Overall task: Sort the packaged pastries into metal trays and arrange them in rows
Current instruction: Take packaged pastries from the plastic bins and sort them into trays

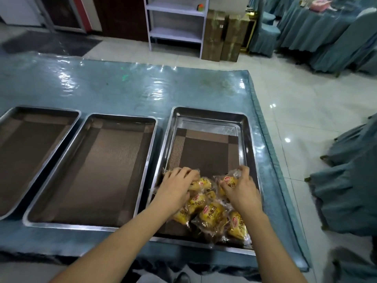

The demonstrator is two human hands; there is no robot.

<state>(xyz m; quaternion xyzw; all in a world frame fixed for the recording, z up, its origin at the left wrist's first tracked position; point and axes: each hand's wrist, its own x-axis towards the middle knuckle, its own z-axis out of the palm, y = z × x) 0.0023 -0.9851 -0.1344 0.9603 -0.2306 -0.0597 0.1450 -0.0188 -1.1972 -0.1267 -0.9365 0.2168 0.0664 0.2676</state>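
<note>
Table (126, 86): covered with a blue cloth under glossy clear plastic; bears three metal trays side by side

Left tray (6, 117): partly cut off by the frame edge; brown woven mat inside

Middle tray (89, 226): brown woven mat inside, no pastries

Right tray (210, 113): brown mat (206, 150) on its floor, far half bare; pastries (208, 213) heaped loosely in the near half, yellow buns in clear wrappers with red-and-yellow labels, lying at mixed angles and overlapping, not in rows

Left hand (175, 186): palm down on the left side of the heap, fingers curled over a wrapped pastry (201, 183) at the heap's far edge

Right hand (241, 188): on the right side of the heap, fingers and thumb pinching one pack (229, 181) by its wrapper near the tray's right wall

Surroundings: white shelf unit (176, 23) and cardboard boxes (222, 35) on the tiled floor beyond the table; chairs (346, 180) draped in blue covers to the right
</note>
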